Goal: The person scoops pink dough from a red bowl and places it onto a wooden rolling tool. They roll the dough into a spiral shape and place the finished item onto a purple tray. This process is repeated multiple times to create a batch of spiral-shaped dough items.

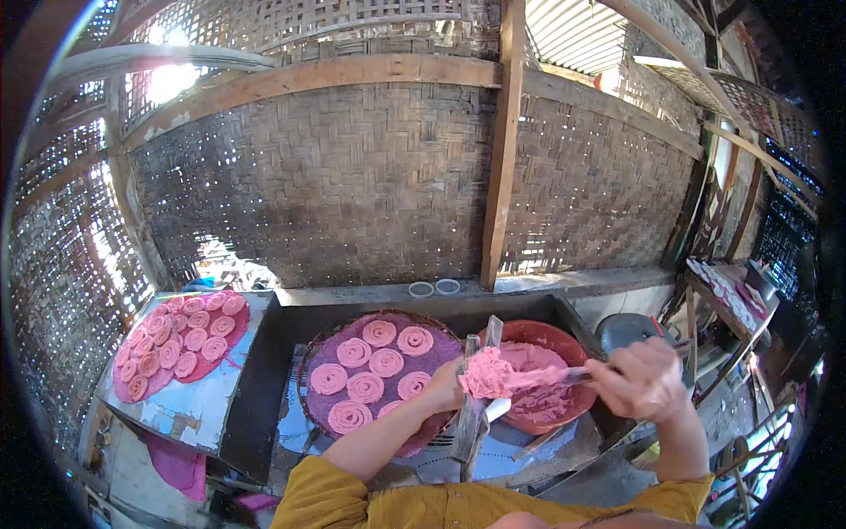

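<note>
My left hand [447, 388] is closed on the side of a wooden press [467, 434], its fingertips partly hidden by dough. A soft lump of pink dough [485, 374] sits on the press. In a fist, my right hand [641, 379] grips the handle of a spatula [577, 376]; its blade is coated in dough that stretches across to the lump. Beneath, a red-orange basin [583, 401] contains more pink dough [536, 360]. Left of the press, a round woven tray lined with purple cloth [405, 363] carries several pink dough spirals [365, 388].
At the far left, more pink spirals [196, 339] cover a pink cloth on a pale board [189, 425]. A dark raised edge [251, 388] borders the work table. Two small rings [421, 289] lie on the back ledge. A dark lidded pot [627, 331] stands right of the basin.
</note>
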Available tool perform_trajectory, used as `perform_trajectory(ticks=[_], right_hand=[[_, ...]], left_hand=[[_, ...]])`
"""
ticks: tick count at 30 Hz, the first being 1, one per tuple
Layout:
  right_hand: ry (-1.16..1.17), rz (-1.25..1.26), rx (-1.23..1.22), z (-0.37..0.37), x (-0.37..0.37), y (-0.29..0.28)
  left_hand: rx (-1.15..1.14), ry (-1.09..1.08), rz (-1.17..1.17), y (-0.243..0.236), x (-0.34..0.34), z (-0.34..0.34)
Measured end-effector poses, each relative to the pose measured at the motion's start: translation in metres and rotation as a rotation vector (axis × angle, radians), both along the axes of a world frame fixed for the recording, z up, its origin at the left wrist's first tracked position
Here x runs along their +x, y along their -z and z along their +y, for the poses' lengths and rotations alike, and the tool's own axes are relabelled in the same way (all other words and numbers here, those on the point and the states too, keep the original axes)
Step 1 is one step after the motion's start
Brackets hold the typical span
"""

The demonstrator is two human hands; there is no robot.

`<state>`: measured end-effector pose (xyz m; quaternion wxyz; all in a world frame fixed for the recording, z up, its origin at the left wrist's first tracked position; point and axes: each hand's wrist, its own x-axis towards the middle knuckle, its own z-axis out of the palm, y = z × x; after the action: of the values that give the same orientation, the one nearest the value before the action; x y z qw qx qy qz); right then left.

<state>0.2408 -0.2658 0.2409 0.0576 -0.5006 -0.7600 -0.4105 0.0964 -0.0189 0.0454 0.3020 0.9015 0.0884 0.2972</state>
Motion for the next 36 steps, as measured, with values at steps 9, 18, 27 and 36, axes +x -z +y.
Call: perform_trajectory(ticks=[9, 18, 27, 36], right_hand=[[-0.074, -0.038, 0.024, 0.015, -0.002, -0.017], [-0.172, -0.121, -0.099, 0.062, -0.013, 0.041], [0.001, 0.159, 0.019, 0.025, 0.016, 0.017], [0.080, 0.652, 0.061, 0.056, 0.045, 0.094]], left_hand=[[-0.712, 0.085, -0.132, 0.007, 0.003, -0.012], [-0.131, -0.073, 0.133, -0.037, -0.001, -0.028], [-0.356, 0.104, -0.030, 0.005, -0.004, 0.025], [-1.310, 0.365, -0.275, -0.007, -0.005, 0.021]])
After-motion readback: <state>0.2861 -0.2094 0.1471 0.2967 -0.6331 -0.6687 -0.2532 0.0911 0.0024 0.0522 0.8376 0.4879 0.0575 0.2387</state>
